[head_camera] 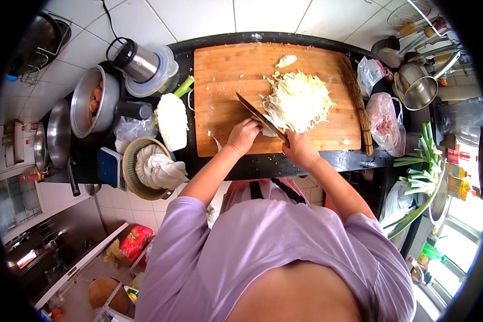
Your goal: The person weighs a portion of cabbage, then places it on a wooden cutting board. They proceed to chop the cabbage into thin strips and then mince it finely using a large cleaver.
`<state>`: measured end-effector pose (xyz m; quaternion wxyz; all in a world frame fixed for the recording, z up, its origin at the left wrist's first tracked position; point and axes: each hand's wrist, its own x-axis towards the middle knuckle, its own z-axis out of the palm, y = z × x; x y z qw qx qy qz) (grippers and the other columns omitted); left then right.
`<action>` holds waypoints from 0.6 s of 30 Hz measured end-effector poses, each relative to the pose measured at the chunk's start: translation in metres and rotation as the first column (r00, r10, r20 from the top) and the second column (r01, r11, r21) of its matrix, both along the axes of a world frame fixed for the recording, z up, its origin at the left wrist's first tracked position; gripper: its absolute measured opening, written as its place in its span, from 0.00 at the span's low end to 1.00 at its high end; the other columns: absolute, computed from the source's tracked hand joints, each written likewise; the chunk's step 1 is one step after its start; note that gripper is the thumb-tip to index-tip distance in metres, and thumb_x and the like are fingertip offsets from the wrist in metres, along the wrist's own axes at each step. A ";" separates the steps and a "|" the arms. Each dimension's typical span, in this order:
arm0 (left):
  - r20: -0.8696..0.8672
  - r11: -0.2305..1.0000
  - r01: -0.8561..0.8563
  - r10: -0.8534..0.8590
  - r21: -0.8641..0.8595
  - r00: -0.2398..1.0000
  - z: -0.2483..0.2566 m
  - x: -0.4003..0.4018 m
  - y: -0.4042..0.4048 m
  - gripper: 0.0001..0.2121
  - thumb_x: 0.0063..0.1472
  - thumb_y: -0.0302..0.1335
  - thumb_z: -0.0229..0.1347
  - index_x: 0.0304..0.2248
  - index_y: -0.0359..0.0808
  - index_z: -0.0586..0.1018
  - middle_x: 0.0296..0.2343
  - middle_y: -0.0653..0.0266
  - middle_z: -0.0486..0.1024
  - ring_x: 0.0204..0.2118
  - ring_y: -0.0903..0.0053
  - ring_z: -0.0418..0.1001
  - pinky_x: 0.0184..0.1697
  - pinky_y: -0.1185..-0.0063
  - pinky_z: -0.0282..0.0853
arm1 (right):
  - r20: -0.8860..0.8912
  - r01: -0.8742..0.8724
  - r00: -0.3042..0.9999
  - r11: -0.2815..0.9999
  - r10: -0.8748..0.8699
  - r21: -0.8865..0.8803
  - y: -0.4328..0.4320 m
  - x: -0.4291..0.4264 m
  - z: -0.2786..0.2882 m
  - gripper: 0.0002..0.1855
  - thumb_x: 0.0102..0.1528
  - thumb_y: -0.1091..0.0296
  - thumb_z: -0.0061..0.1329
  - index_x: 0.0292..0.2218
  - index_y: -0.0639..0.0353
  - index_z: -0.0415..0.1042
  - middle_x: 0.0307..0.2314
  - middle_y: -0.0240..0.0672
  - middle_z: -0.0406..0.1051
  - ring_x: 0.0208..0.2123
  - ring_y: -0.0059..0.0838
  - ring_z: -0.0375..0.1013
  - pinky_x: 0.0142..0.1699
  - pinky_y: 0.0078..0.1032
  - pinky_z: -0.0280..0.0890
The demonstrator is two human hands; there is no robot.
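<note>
My right hand (300,148) is closed around the handle of a kitchen knife (252,108), whose dark blade slants up to the left over a wooden cutting board (225,72). My left hand (245,133) presses with bent fingers on a pale piece of cabbage (269,128) beside the blade, near the board's front edge. A heap of shredded cabbage (300,100) lies just beyond the knife, and a small pale clump (285,60) sits behind it. Small scraps are scattered over the left part of the board. The blade hides part of the piece under my fingers.
Left of the board are a white plate-like item (171,122), a basket with white cloth (128,177), a metal pot (78,108) and a food chopper (139,60). A bundled bamboo brush (356,104) lies along the right edge. Bagged meat (385,124) and green onions (424,173) are farther right.
</note>
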<state>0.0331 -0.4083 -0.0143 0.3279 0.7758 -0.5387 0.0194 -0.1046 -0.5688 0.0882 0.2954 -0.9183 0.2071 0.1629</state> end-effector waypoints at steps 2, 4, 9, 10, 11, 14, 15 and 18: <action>0.005 1.000 -0.017 0.017 -0.007 1.000 -0.002 0.002 0.000 0.08 0.49 0.22 0.53 0.29 0.38 0.82 0.32 0.66 0.78 0.37 0.70 0.75 0.39 0.76 0.74 | -0.001 -0.001 1.000 1.000 0.001 0.000 0.001 0.004 0.002 0.11 0.50 0.67 0.47 0.33 0.66 0.67 0.25 0.57 0.72 0.30 0.57 0.73 0.38 0.46 0.69; 0.011 1.000 0.001 -0.001 -0.011 1.000 -0.001 0.005 -0.001 0.08 0.49 0.22 0.54 0.29 0.39 0.82 0.32 0.67 0.78 0.37 0.71 0.75 0.39 0.76 0.74 | 0.006 0.024 1.000 1.000 -0.024 -0.016 0.005 0.006 -0.001 0.11 0.50 0.68 0.47 0.33 0.66 0.67 0.25 0.57 0.72 0.30 0.57 0.73 0.38 0.46 0.68; 0.002 1.000 0.001 -0.001 0.020 1.000 0.000 0.000 0.002 0.08 0.48 0.21 0.54 0.29 0.38 0.81 0.32 0.66 0.77 0.38 0.70 0.74 0.40 0.76 0.74 | 0.020 0.018 1.000 0.999 -0.018 0.035 0.006 0.003 0.014 0.10 0.49 0.69 0.47 0.33 0.66 0.68 0.25 0.57 0.72 0.31 0.57 0.73 0.39 0.45 0.68; -0.008 1.000 -0.010 0.010 -0.008 1.000 0.000 -0.001 0.003 0.07 0.50 0.23 0.51 0.27 0.36 0.80 0.33 0.67 0.76 0.40 0.71 0.73 0.41 0.77 0.73 | 0.025 0.024 0.999 0.999 -0.025 0.045 0.009 -0.001 0.017 0.10 0.49 0.69 0.47 0.33 0.66 0.68 0.25 0.57 0.72 0.31 0.57 0.73 0.39 0.45 0.68; -0.011 1.000 -0.002 0.002 -0.007 1.000 0.000 -0.001 0.003 0.07 0.50 0.23 0.52 0.28 0.36 0.80 0.33 0.67 0.76 0.40 0.71 0.73 0.41 0.77 0.73 | 0.028 0.035 0.999 0.999 -0.036 0.042 0.009 0.000 0.009 0.11 0.49 0.69 0.47 0.33 0.66 0.68 0.25 0.57 0.72 0.31 0.57 0.73 0.39 0.45 0.68; -0.021 1.000 0.025 -0.025 -0.009 0.999 0.002 0.004 0.002 0.08 0.49 0.21 0.55 0.30 0.37 0.81 0.32 0.65 0.77 0.38 0.70 0.74 0.40 0.76 0.73 | 0.042 0.050 0.998 0.998 -0.052 0.032 0.005 0.007 -0.002 0.11 0.49 0.69 0.47 0.33 0.66 0.68 0.25 0.56 0.72 0.31 0.57 0.73 0.39 0.45 0.68; -0.010 1.000 0.022 -0.022 -0.009 1.000 -0.001 0.004 0.003 0.07 0.49 0.21 0.55 0.30 0.36 0.81 0.32 0.65 0.77 0.38 0.70 0.74 0.40 0.76 0.73 | 0.032 0.035 0.999 0.999 -0.037 0.039 0.007 0.006 0.010 0.11 0.49 0.69 0.47 0.33 0.66 0.68 0.25 0.56 0.72 0.30 0.57 0.73 0.39 0.45 0.68; -0.042 0.999 -0.010 0.008 -0.040 0.999 0.001 0.003 0.004 0.06 0.49 0.21 0.55 0.29 0.34 0.81 0.32 0.63 0.76 0.37 0.69 0.74 0.40 0.76 0.73 | 0.034 0.032 0.999 0.999 -0.033 0.041 0.009 0.008 0.002 0.10 0.49 0.70 0.47 0.33 0.67 0.68 0.24 0.56 0.72 0.30 0.56 0.73 0.38 0.45 0.68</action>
